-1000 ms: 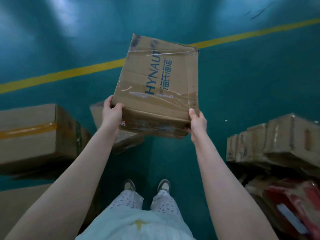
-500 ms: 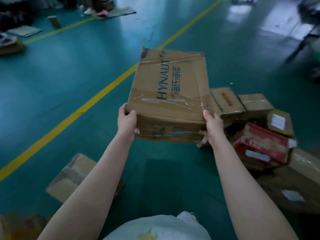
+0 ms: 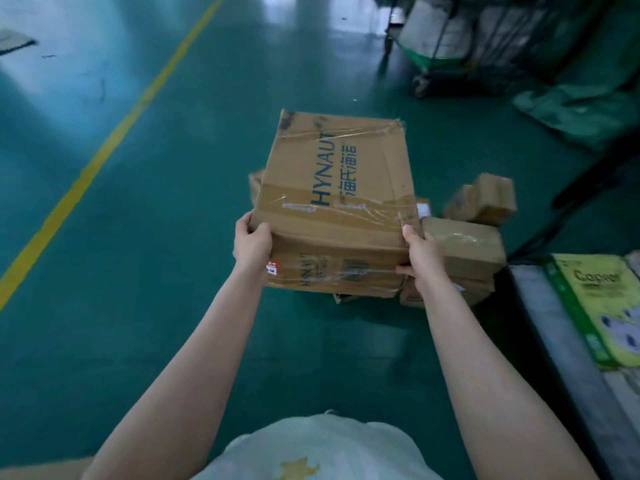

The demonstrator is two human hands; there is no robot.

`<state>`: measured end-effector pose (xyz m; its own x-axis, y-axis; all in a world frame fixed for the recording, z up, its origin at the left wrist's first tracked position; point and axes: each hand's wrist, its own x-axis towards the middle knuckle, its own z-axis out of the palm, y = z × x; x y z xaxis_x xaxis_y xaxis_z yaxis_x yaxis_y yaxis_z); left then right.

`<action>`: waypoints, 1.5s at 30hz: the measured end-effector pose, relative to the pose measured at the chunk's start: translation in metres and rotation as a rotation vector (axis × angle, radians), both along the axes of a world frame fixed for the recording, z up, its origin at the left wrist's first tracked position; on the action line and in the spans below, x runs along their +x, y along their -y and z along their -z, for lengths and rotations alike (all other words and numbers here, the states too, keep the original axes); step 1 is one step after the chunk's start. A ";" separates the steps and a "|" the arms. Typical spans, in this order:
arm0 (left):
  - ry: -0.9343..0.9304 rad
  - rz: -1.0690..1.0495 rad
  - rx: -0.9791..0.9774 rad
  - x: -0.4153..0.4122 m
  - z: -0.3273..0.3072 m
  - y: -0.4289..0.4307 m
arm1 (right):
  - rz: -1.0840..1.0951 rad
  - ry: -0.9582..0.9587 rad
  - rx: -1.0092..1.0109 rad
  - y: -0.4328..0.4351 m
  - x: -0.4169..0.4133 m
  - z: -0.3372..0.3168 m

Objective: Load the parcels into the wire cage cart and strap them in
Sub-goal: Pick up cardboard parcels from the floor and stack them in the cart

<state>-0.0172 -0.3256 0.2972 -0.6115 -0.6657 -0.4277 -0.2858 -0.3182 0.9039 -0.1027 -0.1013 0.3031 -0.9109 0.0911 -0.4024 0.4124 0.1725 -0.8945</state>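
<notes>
Cardboard parcel (image 3: 332, 188), printed "HYNAUT" in blue and bound with clear tape, is shown at the centre of the frame, held clear of the green floor (image 3: 156, 271) with its printed face turned upward and its far end tilted slightly up. The left grip (image 3: 252, 245) is closed on the near left corner of the parcel, with the thumb laid on the top face and the fingers hidden beneath. The right grip (image 3: 424, 258) is closed on the near right corner, the thumb raised against the top edge and the fingers wrapped round the side. A pile of smaller parcels (image 3: 464, 251) is seen on the floor just behind and to the right of the held parcel, partly hidden by it. A yellow line (image 3: 104, 147) is painted across the floor from the upper middle to the left edge. A wheeled cart (image 3: 440, 29) carrying white sacks is visible, blurred, in the upper right, with a green sheet (image 3: 581, 112) lying near it. A green and yellow package (image 3: 595, 299) is laid on a grey surface (image 3: 554, 341) at the right edge. A white garment (image 3: 311, 452) with a yellow star is seen at the bottom.
</notes>
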 end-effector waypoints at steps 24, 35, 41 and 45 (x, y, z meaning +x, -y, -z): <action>0.035 0.921 -0.033 -0.265 -0.003 -0.214 | 0.976 0.048 0.002 -0.182 -0.050 -0.004; 0.011 1.189 -0.038 -0.296 0.002 -0.334 | 1.234 0.074 -0.001 -0.267 -0.039 0.007; 0.055 1.232 -0.062 -0.306 0.015 -0.439 | 1.266 0.101 0.017 -0.355 -0.035 0.013; 0.101 1.245 -0.081 -0.313 0.022 -0.509 | 1.265 0.117 0.050 -0.421 -0.035 0.008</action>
